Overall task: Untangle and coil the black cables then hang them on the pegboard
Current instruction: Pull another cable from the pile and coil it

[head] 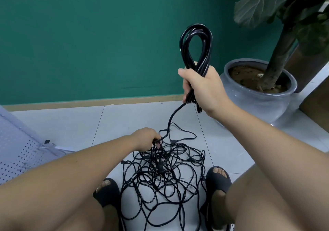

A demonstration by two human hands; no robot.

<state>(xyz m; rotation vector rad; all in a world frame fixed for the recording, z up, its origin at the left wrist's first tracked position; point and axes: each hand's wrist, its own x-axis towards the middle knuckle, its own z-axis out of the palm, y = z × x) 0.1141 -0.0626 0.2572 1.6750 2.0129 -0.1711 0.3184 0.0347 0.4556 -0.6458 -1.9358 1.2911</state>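
Observation:
My right hand (203, 86) is raised in front of the green wall and grips a partly wound coil of thick black cable (195, 44), its loops standing up above the fist. From that fist one strand runs down to my left hand (147, 139), which pinches the cable low over the floor. Below it a tangled heap of thin black cables (163, 179) sprawls on the white tiles between my two feet. A white pegboard (19, 150) lies flat at the left edge.
A grey pot (263, 97) with a large-leaved plant stands at the right, close behind my right hand. My feet in black slides (219, 181) flank the heap. A wooden skirting runs along the base of the green wall (89, 44).

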